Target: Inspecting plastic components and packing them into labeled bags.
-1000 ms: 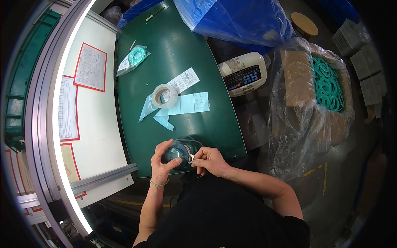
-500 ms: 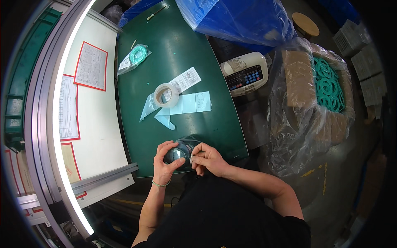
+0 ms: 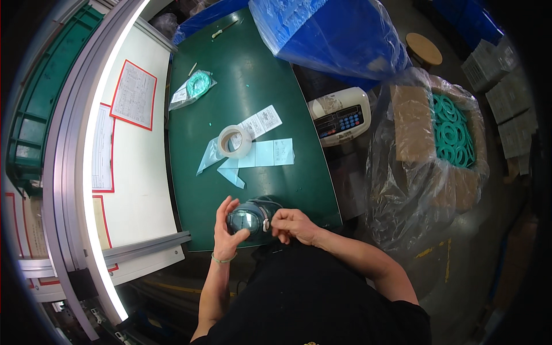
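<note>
At the table's near edge lies a dark, rounded object (image 3: 246, 220) with a glossy clear window. A white tab sits on its right side and a dark cord or strap curves behind it; I cannot tell its kind. My left hand (image 3: 225, 229) is open around its left side, fingers spread upward and thumb by the near rim. Close to the white tab (image 3: 265, 224), my right hand (image 3: 294, 226) has its fingers curled together; whatever they pinch, if anything, is hidden.
Beyond the hands a clear tape roll (image 3: 234, 141) rests on pale blue and white printed labels (image 3: 273, 152). Farther left lies a bagged green ring bundle (image 3: 198, 84). To the right stand a scale (image 3: 340, 117) and a plastic-lined carton of green rings (image 3: 451, 132). A knife (image 3: 224, 30) lies far off.
My left fingers have loosened from the object's top, baring its window. My right hand has drawn slightly right of the white tab. The view has shifted a little.
</note>
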The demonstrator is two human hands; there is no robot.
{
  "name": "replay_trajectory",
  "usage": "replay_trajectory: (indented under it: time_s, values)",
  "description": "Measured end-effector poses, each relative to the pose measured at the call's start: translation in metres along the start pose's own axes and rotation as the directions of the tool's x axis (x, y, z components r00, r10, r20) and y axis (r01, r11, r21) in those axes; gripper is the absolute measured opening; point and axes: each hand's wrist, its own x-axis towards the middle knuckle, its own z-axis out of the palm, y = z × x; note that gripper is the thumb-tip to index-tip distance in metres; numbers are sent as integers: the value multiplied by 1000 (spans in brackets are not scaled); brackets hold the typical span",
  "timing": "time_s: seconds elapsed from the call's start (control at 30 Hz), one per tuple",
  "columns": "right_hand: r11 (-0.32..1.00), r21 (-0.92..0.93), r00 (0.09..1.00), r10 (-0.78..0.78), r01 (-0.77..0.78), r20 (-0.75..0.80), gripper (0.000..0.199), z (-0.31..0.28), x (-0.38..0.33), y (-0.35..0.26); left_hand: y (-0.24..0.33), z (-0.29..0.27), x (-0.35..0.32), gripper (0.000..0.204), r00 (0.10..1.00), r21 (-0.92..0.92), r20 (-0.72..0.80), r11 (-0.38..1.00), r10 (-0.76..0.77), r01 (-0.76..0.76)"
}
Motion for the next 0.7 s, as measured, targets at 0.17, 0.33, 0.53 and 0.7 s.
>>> replay_trajectory:
  time_s: [0.17, 0.33, 0.53, 0.7]
  values:
    - [996, 73, 932, -21, 51, -362, 19, -31, 0, -3, -35, 8, -36, 130, 973, -23, -217, 996, 74, -81]
    - [987, -131, 885, 18, -89, -466, 16, -56, -2, 15, -58, 50, -22, 120, 883, 144, -378, 959, 280, -242]
    - [887, -388, 865, 23, -248, -502, 13, -64, 0, 17, -54, 47, -21, 103, 818, 165, -516, 966, 255, -197]
    - [898, -353, 850, 42, -263, -526, 11, -76, 1, 21, -58, 8, -16, 102, 610, 57, -775, 980, 165, -193]
